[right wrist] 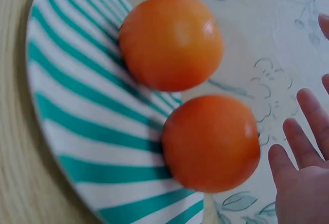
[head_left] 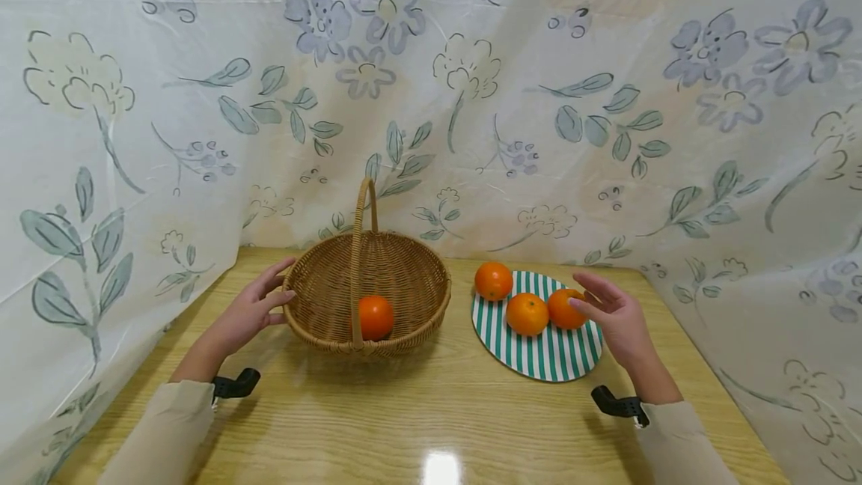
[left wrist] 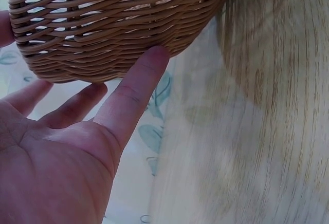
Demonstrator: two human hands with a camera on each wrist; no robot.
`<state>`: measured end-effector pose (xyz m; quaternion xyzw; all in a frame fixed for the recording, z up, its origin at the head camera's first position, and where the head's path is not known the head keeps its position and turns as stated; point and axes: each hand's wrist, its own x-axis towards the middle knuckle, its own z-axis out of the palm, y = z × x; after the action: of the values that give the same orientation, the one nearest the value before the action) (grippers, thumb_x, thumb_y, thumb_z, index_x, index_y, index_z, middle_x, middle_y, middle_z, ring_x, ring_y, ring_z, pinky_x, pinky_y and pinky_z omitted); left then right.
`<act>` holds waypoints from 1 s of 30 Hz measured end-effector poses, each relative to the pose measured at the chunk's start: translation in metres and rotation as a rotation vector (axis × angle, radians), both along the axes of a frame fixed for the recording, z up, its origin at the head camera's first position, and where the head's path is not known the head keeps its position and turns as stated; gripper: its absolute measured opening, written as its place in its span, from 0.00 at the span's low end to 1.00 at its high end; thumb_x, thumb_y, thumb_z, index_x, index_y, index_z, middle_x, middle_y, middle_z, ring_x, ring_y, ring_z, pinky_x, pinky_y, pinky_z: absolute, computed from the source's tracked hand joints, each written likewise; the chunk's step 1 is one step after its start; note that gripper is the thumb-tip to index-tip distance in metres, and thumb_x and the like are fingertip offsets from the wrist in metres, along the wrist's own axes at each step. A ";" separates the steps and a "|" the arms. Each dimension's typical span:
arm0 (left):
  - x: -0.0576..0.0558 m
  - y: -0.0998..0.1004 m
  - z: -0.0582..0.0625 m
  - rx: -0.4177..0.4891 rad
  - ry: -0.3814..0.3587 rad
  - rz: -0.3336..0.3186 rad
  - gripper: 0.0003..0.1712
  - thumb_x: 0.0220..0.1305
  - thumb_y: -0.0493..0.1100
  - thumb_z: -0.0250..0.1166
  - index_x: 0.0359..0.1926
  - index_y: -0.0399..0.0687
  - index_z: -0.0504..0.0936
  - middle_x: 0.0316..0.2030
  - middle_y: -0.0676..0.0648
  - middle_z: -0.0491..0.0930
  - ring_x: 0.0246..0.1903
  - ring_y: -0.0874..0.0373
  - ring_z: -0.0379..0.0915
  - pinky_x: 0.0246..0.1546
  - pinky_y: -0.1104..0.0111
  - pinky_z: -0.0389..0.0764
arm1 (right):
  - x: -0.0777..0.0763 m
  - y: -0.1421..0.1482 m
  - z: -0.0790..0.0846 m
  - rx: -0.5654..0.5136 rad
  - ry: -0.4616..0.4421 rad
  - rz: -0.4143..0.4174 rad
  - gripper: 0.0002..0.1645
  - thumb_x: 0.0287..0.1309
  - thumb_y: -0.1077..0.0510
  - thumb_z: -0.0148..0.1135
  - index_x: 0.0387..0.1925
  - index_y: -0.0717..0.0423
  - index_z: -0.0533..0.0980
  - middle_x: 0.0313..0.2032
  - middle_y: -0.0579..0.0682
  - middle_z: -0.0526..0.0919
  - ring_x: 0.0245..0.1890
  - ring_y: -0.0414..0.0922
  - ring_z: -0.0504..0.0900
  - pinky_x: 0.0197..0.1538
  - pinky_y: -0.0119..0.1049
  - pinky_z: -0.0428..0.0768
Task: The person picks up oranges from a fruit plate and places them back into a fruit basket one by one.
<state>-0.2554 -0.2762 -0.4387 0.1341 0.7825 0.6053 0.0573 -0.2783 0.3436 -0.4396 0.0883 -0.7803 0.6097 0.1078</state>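
Observation:
My left hand [head_left: 245, 316] rests against the left side of a wicker basket [head_left: 316, 245], its fingers spread and nearly straight. In the left wrist view the thumb lies straight along the woven wall [left wrist: 123, 34], with other fingertips beyond it. Inside the basket lies one reddish orange [head_left: 377, 317], partly behind the handle [head_left: 357, 268]. Over the right edge of a green-and-white striped round mat [head_left: 539, 361], my right hand [head_left: 619, 320] reaches beside the rightmost orange [head_left: 564, 308]. Its fingers are extended and apart from the fruit in the right wrist view, holding nothing.
Two more oranges sit on the mat, a middle orange [head_left: 527, 314] and a left orange [head_left: 494, 281] at its edge. A wooden table [head_left: 377, 418] bears everything. Floral cloth [head_left: 431, 96] hangs behind and along both sides. Each wrist wears a black camera mount [head_left: 236, 384].

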 end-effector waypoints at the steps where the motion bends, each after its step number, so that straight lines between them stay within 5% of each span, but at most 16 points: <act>1: 0.000 0.000 0.000 -0.001 -0.001 0.001 0.39 0.82 0.45 0.51 0.83 0.56 0.43 0.77 0.28 0.48 0.70 0.28 0.58 0.50 0.64 0.86 | 0.000 0.001 -0.002 0.012 -0.010 -0.007 0.36 0.63 0.57 0.72 0.69 0.61 0.71 0.63 0.39 0.80 0.63 0.30 0.74 0.65 0.20 0.71; 5: -0.001 -0.001 0.000 0.005 -0.008 0.001 0.39 0.82 0.45 0.51 0.83 0.56 0.42 0.77 0.28 0.47 0.70 0.28 0.58 0.50 0.64 0.86 | -0.002 0.005 -0.007 0.090 -0.033 -0.018 0.38 0.63 0.55 0.72 0.71 0.61 0.70 0.67 0.43 0.76 0.66 0.32 0.69 0.72 0.32 0.68; 14: -0.004 -0.001 0.001 -0.001 -0.012 0.000 0.40 0.81 0.47 0.52 0.83 0.54 0.42 0.78 0.28 0.47 0.70 0.30 0.58 0.50 0.64 0.86 | -0.010 0.011 -0.013 0.162 -0.136 0.005 0.47 0.62 0.52 0.73 0.77 0.57 0.61 0.78 0.59 0.59 0.78 0.58 0.54 0.75 0.56 0.59; 30: -0.002 0.000 0.001 0.005 -0.013 0.003 0.41 0.81 0.47 0.52 0.83 0.53 0.42 0.77 0.28 0.47 0.70 0.28 0.58 0.49 0.63 0.87 | -0.023 0.016 -0.029 0.226 -0.244 0.072 0.58 0.57 0.53 0.77 0.80 0.54 0.54 0.78 0.61 0.56 0.74 0.63 0.59 0.76 0.64 0.59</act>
<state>-0.2572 -0.2763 -0.4378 0.1290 0.7807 0.6084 0.0612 -0.3012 0.3601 -0.4690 0.0529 -0.8475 0.5278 -0.0200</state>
